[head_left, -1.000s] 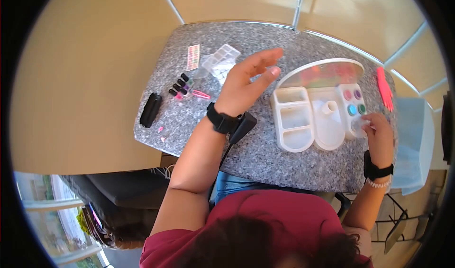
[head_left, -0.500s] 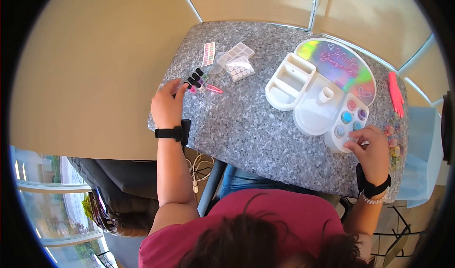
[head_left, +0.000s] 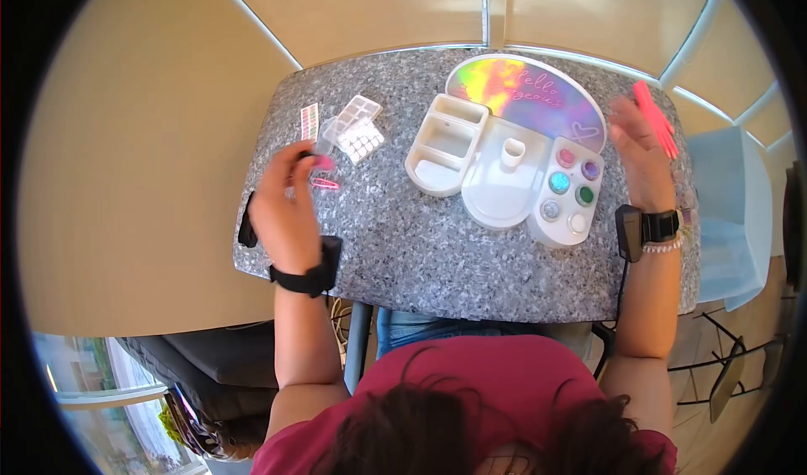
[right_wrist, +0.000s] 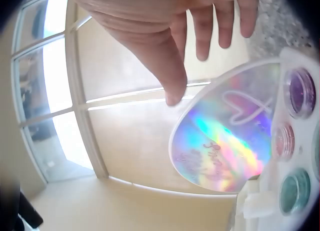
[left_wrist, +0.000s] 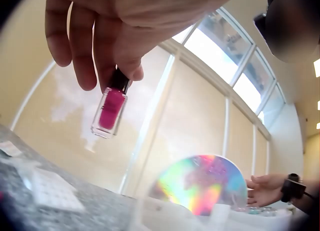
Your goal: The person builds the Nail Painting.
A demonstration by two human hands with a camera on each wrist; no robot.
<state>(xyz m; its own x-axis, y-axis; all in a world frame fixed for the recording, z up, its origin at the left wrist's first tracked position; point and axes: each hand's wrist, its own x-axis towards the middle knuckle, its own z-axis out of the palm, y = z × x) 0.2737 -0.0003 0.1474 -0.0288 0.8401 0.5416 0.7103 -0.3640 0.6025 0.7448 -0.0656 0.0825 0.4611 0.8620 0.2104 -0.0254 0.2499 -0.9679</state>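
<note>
In the left wrist view my left hand [left_wrist: 115,36] pinches the black cap of a small bottle of magenta polish [left_wrist: 111,111], holding it above the table. The head view has this left hand [head_left: 284,210] over the left side of the table. My right hand [head_left: 644,160] is raised beside the white organizer [head_left: 496,197], fingers extended and holding nothing. Small round pots, among them a blue one [head_left: 559,182] and a green one [head_left: 584,195], sit in the organizer's right section. Its iridescent back panel [right_wrist: 220,136] stands near my right hand [right_wrist: 185,31] in the right wrist view.
On the left lie a sticker sheet [head_left: 310,122], clear compartment trays [head_left: 359,112], a white dotted sheet [head_left: 361,141], a pink clip [head_left: 325,184] and a black case [head_left: 246,223]. A pink hand model [head_left: 656,120] lies at the right edge, beside a light blue chair [head_left: 723,214].
My left hand reached down to the bottles on the left and has lifted a magenta one. My right hand has left the pots and risen with its fingers extended.
</note>
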